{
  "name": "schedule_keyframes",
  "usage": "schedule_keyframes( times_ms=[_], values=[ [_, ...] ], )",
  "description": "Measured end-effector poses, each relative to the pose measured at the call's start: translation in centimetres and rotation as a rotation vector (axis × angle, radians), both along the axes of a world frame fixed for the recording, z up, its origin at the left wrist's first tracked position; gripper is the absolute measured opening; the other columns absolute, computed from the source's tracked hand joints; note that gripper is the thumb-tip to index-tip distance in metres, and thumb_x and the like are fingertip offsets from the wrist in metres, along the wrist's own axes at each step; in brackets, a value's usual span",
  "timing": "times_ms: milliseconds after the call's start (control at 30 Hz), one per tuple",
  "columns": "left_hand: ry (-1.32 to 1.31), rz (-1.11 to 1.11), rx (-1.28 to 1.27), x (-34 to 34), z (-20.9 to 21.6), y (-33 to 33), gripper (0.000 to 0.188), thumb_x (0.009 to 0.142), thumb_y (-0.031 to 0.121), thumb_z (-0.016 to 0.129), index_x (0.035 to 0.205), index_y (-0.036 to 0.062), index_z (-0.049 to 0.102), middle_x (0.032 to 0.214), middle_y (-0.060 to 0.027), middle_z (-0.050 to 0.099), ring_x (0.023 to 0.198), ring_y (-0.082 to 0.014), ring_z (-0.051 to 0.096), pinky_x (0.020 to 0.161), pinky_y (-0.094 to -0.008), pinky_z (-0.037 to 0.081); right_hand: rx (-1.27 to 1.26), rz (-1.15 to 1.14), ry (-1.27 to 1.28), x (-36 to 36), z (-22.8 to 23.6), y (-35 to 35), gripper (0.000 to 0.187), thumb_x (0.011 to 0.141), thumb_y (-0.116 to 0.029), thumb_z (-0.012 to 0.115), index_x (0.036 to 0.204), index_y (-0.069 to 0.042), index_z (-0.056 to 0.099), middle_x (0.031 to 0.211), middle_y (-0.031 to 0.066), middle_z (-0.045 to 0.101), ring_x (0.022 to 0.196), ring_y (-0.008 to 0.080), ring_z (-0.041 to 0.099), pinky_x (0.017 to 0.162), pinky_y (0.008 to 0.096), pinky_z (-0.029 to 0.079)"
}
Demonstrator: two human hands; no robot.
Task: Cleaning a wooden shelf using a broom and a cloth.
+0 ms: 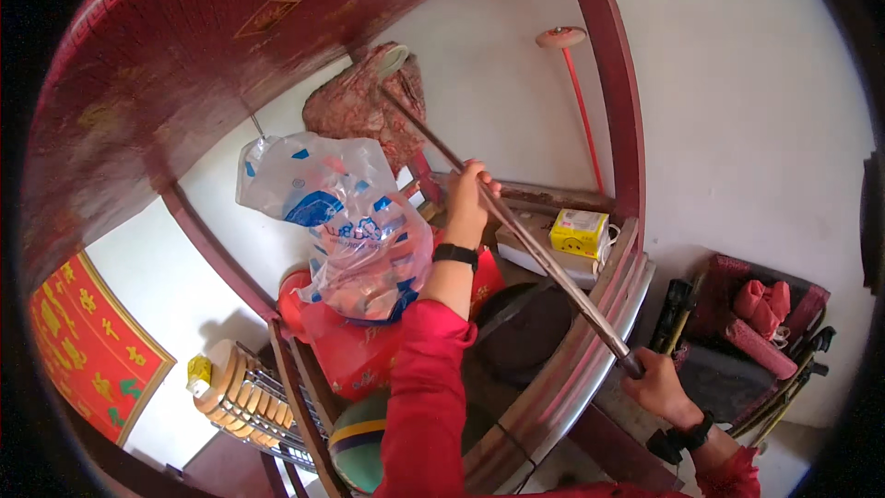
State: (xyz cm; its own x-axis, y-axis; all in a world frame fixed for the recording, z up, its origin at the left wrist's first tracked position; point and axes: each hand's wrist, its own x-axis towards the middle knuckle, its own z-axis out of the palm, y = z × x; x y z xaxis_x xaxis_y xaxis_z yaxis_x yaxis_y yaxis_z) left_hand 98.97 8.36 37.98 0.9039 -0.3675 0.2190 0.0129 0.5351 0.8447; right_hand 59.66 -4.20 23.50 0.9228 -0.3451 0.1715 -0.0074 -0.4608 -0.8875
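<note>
My left hand [472, 194] is wrapped around the middle part of a long metal pole [553, 271]. Closed on the pole's near, dark-capped end is my right hand [662, 387], lower and to the right. The pole slants up and away to the left. Its far tip overlaps a brown-red patterned cloth bag [336, 115] hanging under a dark red panel; whether they touch, I cannot tell. A pale ring-like piece [394, 60] sits at the top of that bag. Left of the pole, a clear plastic bag with blue print [355, 203] hangs from a metal hook [260, 129].
The dark red panel [184, 65] slopes overhead on red posts [618, 65]. Below are a red bag [346, 346], a round dark object [525, 337], a green striped object [359, 452] and a yellow pack [579, 232]. Stacked stools [244, 397] stand left; folded gear [719, 314] leans right.
</note>
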Motion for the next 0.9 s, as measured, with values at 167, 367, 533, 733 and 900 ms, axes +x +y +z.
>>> schedule_keyframes(
  times_ms=[167,367,533,733,900],
  values=[
    [-0.004,0.045,-0.012,3.4,0.6,4.1,0.018,0.077,0.017,0.064,0.091,0.0139,0.052,0.064,-0.0033,0.053,0.052,-0.0232,0.057,0.047,-0.0343,0.045,-0.018,0.058,0.112,4.1,1.3,1.6,0.027,0.068,-0.011,0.066,0.09,0.003,0.06,0.075,0.0183,0.061,0.071,0.0213,0.061,0.065,0.0357,0.048],
    [0.003,0.11,0.07,4.0,2.0,4.5,0.014,0.081,0.014,0.062,0.089,0.0133,0.05,0.066,-0.0039,0.054,0.059,-0.0228,0.055,0.05,-0.0338,0.044,0.011,0.081,-0.111,10.0,1.6,3.7,0.025,0.069,-0.012,0.066,0.087,0.003,0.059,0.07,0.0153,0.058,0.066,0.0216,0.056,0.061,0.0358,0.046],
    [-0.01,0.069,0.033,6.6,2.7,6.2,0.016,0.08,0.011,0.062,0.09,0.0158,0.05,0.068,-0.0036,0.054,0.06,-0.0216,0.055,0.049,-0.0331,0.044,0.154,0.153,-0.231,13.9,3.6,6.1,0.019,0.07,-0.013,0.065,0.082,0.001,0.06,0.063,0.0044,0.053,0.061,0.0095,0.049,0.055,0.0298,0.042],
    [-0.036,0.132,0.006,7.6,3.8,5.4,0.02,0.081,0.009,0.058,0.096,0.0171,0.047,0.065,-0.002,0.05,0.054,-0.0184,0.05,0.045,-0.0296,0.04,0.137,0.092,-0.228,15.5,2.8,6.8,0.019,0.072,-0.011,0.065,0.085,0.001,0.06,0.062,0.0034,0.052,0.061,0.0086,0.048,0.054,0.0287,0.041],
    [-0.035,0.153,-0.023,6.6,3.3,5.6,0.022,0.079,0.007,0.057,0.097,0.0162,0.046,0.062,-0.0016,0.046,0.05,-0.0168,0.047,0.043,-0.0287,0.038,0.091,0.045,-0.197,14.9,2.2,7.3,0.021,0.072,-0.011,0.065,0.087,0.003,0.059,0.062,0.0053,0.052,0.062,0.0096,0.049,0.054,0.0297,0.042]
  ],
)
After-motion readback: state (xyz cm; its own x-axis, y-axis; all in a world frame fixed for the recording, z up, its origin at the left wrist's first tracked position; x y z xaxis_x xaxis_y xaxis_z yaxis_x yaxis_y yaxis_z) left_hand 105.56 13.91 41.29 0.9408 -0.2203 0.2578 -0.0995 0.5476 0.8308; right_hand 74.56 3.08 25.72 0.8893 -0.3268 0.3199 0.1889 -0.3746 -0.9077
